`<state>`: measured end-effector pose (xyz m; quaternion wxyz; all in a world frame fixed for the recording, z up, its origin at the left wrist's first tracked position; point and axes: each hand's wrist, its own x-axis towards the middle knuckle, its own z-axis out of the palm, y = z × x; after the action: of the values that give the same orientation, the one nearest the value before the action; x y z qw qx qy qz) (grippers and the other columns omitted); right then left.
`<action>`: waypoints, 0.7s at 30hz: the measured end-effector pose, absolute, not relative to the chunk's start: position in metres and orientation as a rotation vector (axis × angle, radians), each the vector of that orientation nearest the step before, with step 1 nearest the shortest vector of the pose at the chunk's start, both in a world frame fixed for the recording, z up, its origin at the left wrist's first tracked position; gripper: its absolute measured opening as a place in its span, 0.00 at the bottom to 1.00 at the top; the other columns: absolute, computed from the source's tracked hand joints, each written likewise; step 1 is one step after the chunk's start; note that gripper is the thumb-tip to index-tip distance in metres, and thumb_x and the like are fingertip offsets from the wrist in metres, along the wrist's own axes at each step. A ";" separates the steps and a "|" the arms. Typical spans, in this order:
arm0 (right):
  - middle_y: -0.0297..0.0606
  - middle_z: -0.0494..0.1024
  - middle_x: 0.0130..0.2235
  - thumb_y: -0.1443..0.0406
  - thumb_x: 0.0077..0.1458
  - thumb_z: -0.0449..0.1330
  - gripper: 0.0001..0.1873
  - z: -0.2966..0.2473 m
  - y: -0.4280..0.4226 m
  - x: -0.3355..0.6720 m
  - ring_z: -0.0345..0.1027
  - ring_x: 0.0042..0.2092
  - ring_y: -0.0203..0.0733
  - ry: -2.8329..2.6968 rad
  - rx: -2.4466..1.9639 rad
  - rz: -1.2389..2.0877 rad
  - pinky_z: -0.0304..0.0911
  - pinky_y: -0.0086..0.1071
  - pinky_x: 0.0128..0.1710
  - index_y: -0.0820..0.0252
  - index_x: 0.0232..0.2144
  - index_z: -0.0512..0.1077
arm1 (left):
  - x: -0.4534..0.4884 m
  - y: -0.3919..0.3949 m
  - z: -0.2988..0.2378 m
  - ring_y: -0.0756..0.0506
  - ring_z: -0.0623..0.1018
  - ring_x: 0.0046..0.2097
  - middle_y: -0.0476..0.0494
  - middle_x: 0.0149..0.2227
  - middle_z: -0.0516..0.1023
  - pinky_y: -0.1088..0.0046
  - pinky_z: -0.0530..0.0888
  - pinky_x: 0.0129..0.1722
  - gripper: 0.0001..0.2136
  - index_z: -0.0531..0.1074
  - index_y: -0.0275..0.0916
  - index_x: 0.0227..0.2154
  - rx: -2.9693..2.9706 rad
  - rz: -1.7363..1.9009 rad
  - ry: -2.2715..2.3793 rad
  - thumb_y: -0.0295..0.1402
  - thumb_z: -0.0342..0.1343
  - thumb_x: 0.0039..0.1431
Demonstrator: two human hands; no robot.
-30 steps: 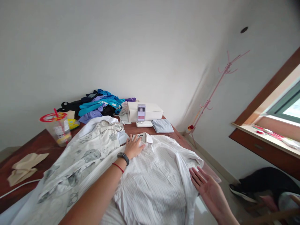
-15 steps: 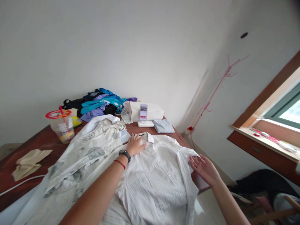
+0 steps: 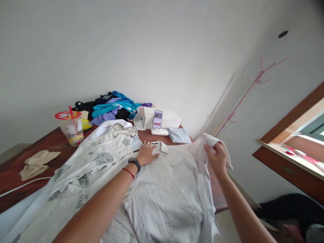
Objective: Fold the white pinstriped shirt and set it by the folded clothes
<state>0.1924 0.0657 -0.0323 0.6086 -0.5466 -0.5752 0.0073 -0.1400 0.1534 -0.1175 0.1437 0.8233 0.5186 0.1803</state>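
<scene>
A white striped shirt (image 3: 167, 189) lies spread across the brown table (image 3: 43, 145), collar towards the far side. My left hand (image 3: 146, 154) rests flat on the shirt beside the collar, fingers spread; a black watch and a red cord are on that wrist. My right hand (image 3: 217, 156) is closed on the shirt's right sleeve (image 3: 202, 143) and holds it lifted above the table edge. A patterned pale garment (image 3: 96, 165) lies to the left, partly under my left arm.
A plastic cup with a red lid and straw (image 3: 69, 127) stands at the back left. A heap of blue and black clothes (image 3: 111, 108), a white box (image 3: 162, 118) and a folded grey cloth (image 3: 179, 135) sit at the far edge. Beige cloth (image 3: 37, 161) lies left. A pink coat stand (image 3: 243, 98) leans by the wall.
My right hand went from open beside the shirt to gripping its right sleeve and lifting it up and inward. My left hand stayed by the collar.
</scene>
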 end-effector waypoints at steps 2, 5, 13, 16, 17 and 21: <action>0.46 0.74 0.47 0.62 0.57 0.59 0.08 -0.048 0.063 0.171 0.67 0.52 0.51 -1.687 -1.299 -0.036 0.63 0.45 0.55 0.57 0.37 0.76 | -0.138 0.155 -0.118 0.21 0.46 0.71 0.34 0.71 0.55 0.34 0.49 0.65 0.31 0.66 0.40 0.64 2.360 0.594 1.495 0.54 0.49 0.65; 0.46 0.70 0.58 0.66 0.57 0.57 0.08 -0.087 0.057 0.149 0.64 0.58 0.54 -2.075 -1.298 0.075 0.60 0.48 0.59 0.56 0.34 0.76 | -0.135 0.158 -0.115 0.23 0.46 0.72 0.34 0.70 0.58 0.33 0.49 0.65 0.27 0.68 0.41 0.62 2.348 0.768 1.479 0.50 0.50 0.67; 0.47 0.78 0.50 0.53 0.59 0.61 0.14 -0.127 0.066 0.161 0.71 0.52 0.52 -1.700 -1.230 0.565 0.66 0.42 0.51 0.58 0.38 0.76 | -0.129 0.155 -0.100 0.39 0.69 0.64 0.41 0.55 0.78 0.59 0.64 0.64 0.13 0.76 0.41 0.49 2.368 1.168 1.163 0.35 0.48 0.69; 0.45 0.81 0.42 0.48 0.60 0.59 0.22 -0.124 0.070 0.168 0.73 0.46 0.51 -1.524 -1.235 0.718 0.66 0.39 0.48 0.59 0.39 0.78 | -0.128 0.150 -0.097 0.42 0.78 0.52 0.42 0.47 0.82 0.66 0.72 0.55 0.12 0.77 0.41 0.43 2.356 1.179 1.085 0.34 0.47 0.69; 0.45 0.82 0.41 0.47 0.60 0.59 0.23 -0.124 0.070 0.169 0.73 0.45 0.51 -1.492 -1.247 0.739 0.65 0.39 0.47 0.60 0.38 0.79 | -0.127 0.149 -0.097 0.43 0.80 0.48 0.43 0.45 0.82 0.68 0.73 0.50 0.12 0.77 0.41 0.42 2.351 1.169 1.069 0.35 0.47 0.69; 0.43 0.82 0.38 0.46 0.58 0.61 0.23 -0.126 0.070 0.170 0.72 0.42 0.48 -1.447 -1.254 0.792 0.64 0.37 0.46 0.60 0.35 0.79 | -0.127 0.146 -0.095 0.45 0.80 0.37 0.45 0.35 0.83 0.72 0.72 0.38 0.12 0.77 0.41 0.41 2.342 1.106 1.038 0.35 0.48 0.69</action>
<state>0.1703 0.0698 -0.1260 0.5094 -0.5208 -0.6009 0.3289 -0.1267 0.1455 -0.0951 0.1746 0.8265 0.3664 0.3902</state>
